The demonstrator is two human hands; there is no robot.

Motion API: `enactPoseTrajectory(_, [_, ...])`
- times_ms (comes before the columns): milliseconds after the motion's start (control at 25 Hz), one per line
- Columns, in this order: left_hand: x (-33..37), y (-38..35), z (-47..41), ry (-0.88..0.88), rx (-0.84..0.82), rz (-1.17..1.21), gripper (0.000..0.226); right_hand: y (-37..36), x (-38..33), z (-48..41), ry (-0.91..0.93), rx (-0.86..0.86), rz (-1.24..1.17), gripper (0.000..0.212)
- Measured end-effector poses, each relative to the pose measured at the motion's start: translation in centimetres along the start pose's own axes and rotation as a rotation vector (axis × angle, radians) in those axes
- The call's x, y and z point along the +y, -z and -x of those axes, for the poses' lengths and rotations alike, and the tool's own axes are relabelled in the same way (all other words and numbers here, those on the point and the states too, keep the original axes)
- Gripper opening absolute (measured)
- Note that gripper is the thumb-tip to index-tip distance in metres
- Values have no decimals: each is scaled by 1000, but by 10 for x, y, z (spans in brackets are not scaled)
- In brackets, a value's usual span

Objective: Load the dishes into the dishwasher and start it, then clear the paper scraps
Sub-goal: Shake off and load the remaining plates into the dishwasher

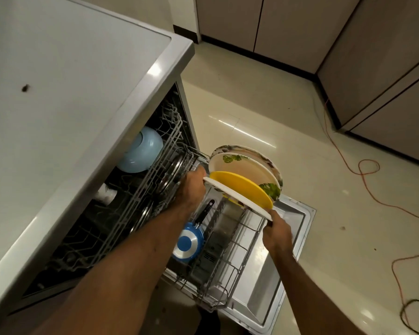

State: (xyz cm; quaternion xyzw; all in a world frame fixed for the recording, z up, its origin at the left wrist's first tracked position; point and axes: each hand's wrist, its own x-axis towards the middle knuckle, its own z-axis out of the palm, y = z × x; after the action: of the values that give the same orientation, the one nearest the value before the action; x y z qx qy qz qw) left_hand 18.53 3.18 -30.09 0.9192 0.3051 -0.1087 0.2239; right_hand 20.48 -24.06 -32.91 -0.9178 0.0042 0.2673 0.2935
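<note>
Dishwasher door [289,240]: lowered flat and fully open, below the edge of the pale grey worktop [58,81].

Grey wire lower rack [232,262]: drawn out over the open door.

Thin white round plate [237,197]: seen almost edge-on, upright over the far end of the lower rack and held at both ends. Whether its lower edge sits between the tines cannot be told.

- Left hand [191,187]: closed round the plate's left end. The fingertips are hidden behind the rim.
- Right hand [277,232]: fingers curled, pinching the plate's right end at the rim.

Items standing on edge just behind the white plate, nearest first:

1. Yellow round plate [242,187]
2. Cream plate with green leaf print [247,169]
3. Larger plate with a patterned border [252,150]

Small blue frying pan with a black handle [188,244]: leaning in the left part of the lower rack, its base facing the camera.

Grey wire upper rack [155,170]: holds a light blue bowl [140,151], turned mouth down.

Floor: a thin orange cable [363,170] lies looped on the pale tiles, well apart from the dishwasher
</note>
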Motion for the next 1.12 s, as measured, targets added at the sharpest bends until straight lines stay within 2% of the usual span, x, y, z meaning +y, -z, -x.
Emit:
enactPoseTrajectory(80, [-5,-8,-11,-1,-12,0,11,-6,3,-9,-24,-10,5,49])
enactPoseTrajectory(400, [-8,-37,-43,-64,-120,35,26,-32,16,-30,-122,-40,-40,41])
enactPoseTrajectory(520, [-12,-48,-47,-14,-150,94,30,-37,16,-35,-156,-46,-53,34])
enactPoseTrajectory(720, [-14,-50,-43,24,-267,146,57,-36,13,-33,-172,-30,-46,23])
enactPoseTrajectory(920, [-6,-39,-30,19,-332,51,79,-19,7,-21,-108,-70,-24,33])
enactPoseTrajectory(1120, [24,7,3,-16,-330,-16,81,26,-24,-2,-16,-129,-9,44])
